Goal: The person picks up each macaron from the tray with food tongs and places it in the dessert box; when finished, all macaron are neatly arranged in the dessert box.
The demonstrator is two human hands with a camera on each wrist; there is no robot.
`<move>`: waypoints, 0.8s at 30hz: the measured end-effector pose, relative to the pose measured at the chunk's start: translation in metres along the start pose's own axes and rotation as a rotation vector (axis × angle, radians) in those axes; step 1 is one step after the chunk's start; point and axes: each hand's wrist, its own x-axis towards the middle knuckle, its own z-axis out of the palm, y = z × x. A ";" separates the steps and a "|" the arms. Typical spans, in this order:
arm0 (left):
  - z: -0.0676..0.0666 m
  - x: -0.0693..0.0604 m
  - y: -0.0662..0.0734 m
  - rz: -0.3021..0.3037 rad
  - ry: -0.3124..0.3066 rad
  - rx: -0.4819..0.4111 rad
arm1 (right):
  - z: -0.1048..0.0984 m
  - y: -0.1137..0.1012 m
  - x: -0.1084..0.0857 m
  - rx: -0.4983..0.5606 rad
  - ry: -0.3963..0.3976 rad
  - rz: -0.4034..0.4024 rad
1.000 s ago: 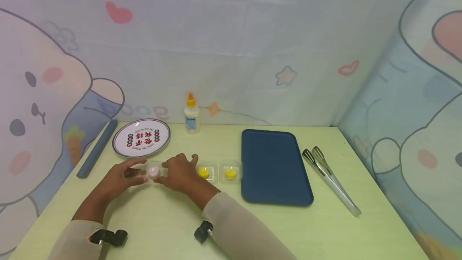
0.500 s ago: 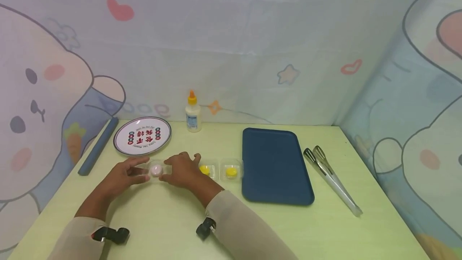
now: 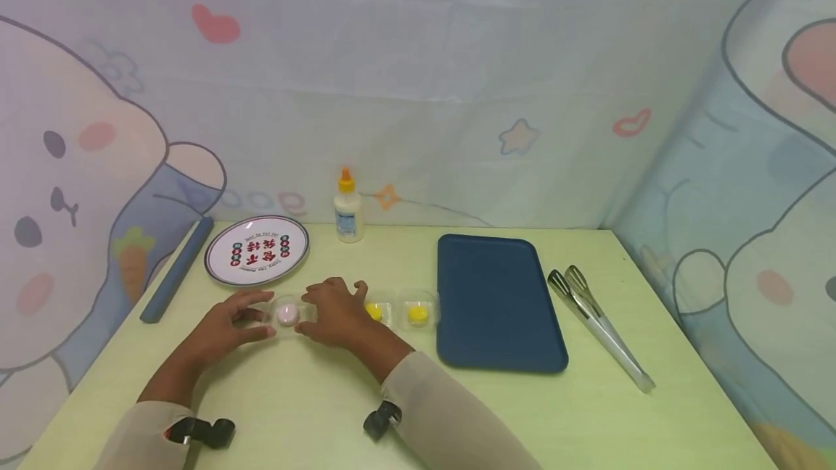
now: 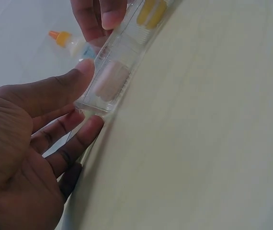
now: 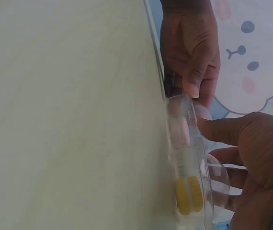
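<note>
In the head view, a row of clear plastic boxes lies on the table. The leftmost box holds a pink macaron (image 3: 288, 314); yellow macarons (image 3: 418, 313) with a pale filling show in the boxes further right. My left hand (image 3: 225, 325) grips the left end of the pink macaron's clear box (image 4: 91, 103), thumb and forefinger at its edges. From the other end my right hand (image 3: 336, 314) holds the same box, thumb on the near side and fingers on the far side. That hand partly covers the middle of the row in the head view.
A patterned plate (image 3: 256, 251) lies behind my left hand, with a grey-blue bar (image 3: 176, 270) left of it. A glue bottle (image 3: 348, 216) stands at the back edge. Right of the boxes are a dark blue tray (image 3: 499, 303) and metal tongs (image 3: 604, 332).
Both hands and the box with the pink macaron have shifted slightly to the right, nearer the yellow macarons. Both hands keep their hold.
</note>
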 end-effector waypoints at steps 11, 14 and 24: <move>0.003 -0.007 -0.001 -0.016 0.062 0.009 | -0.024 0.038 -0.030 0.101 0.137 -0.064; 0.005 -0.010 -0.001 -0.005 0.122 0.030 | -0.033 0.054 -0.041 0.116 0.194 -0.057; 0.013 -0.018 -0.002 0.061 0.319 0.165 | -0.040 0.107 -0.080 0.130 0.343 -0.001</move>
